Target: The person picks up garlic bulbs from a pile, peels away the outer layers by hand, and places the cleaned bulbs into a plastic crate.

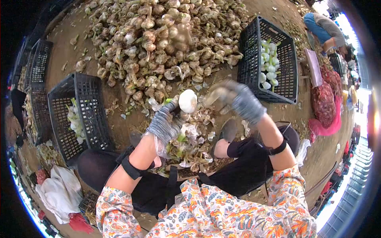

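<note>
One white garlic bulb (187,101) clamped in fingers of left hand (163,122); right hand (240,100) blurred, cannot tell its fingers' state; one garlic pile (158,47) on floor (65,61); two nearest crates: left crate (92,113), right crate (249,55), loose bulbs (271,68) along latter's left edge

A white garlic bulb (188,101) is held in the gloved left grip (168,118); the gloved right grip (237,100) is seen blurred nearby. Loose skins (192,130) are scattered below. Brownish garlic (139,43) is heaped ahead, flanked by a left crate (92,115) and a right crate (286,43), where whitish bulbs (272,73) are held.
</note>
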`<state>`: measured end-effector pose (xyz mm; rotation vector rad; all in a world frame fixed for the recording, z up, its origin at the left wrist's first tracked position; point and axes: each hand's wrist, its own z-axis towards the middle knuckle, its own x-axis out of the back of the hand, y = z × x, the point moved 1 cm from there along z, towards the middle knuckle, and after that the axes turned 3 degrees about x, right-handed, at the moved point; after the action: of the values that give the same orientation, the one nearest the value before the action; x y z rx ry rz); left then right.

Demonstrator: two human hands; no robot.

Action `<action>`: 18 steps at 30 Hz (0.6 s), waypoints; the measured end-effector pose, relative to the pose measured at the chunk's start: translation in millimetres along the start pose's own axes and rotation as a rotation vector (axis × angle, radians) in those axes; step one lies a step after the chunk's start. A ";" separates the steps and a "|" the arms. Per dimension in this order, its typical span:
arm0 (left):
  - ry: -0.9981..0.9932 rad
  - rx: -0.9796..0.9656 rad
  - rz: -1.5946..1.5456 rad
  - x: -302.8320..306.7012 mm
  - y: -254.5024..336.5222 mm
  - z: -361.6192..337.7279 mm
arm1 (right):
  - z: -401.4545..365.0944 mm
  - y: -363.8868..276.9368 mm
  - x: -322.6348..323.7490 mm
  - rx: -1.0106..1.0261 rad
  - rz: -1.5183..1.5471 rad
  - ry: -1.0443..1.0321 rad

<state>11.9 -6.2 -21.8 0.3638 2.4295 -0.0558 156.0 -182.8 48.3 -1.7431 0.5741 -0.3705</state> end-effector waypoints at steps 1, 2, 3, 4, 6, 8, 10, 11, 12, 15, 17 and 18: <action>-0.039 -0.001 -0.031 -1.4 0.7 0.4 | 0.9 8.8 -0.8 0.056 -0.928 -0.055; -0.044 -0.006 -0.030 -4.9 1.7 0.3 | -0.9 17.4 -12.8 -0.014 -1.136 0.082; -0.001 -0.055 0.026 -8.3 -0.2 -1.8 | -1.7 13.3 -26.1 -0.082 -0.915 0.101; 0.043 -0.100 0.081 -10.0 -5.0 -3.3 | -2.0 16.8 -37.8 -0.175 -0.633 0.080; 0.046 -0.121 0.159 -9.2 -19.4 0.7 | -3.1 29.4 -48.4 -0.322 0.015 0.082; 0.007 -0.079 0.313 -16.7 -25.6 -9.4 | 0.5 62.9 -38.1 -0.491 0.450 0.116; 0.006 -0.075 0.327 -12.0 -29.6 -7.4 | 14.9 110.9 8.7 -0.529 0.625 0.164; 0.026 -0.062 0.336 -12.4 -28.3 -10.2 | 7.6 76.7 17.5 -0.383 1.010 0.385; 0.022 -0.065 0.331 -10.7 -27.4 -10.5 | 9.6 70.7 43.0 -0.302 1.125 0.485; -0.007 -0.047 0.306 -7.0 -24.2 -9.1 | 15.0 23.3 79.4 0.157 1.196 0.645; 0.050 -0.042 0.288 -6.1 -23.1 -7.4 | 19.7 38.5 100.7 0.325 1.335 0.472; 0.028 -0.049 0.304 -15.5 -19.2 -14.5 | 32.0 46.9 97.4 0.346 1.430 0.341</action>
<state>9.0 -26.5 -1.8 0.7108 2.3708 0.1420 245.1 -219.5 -10.2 -0.6168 1.6896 0.2625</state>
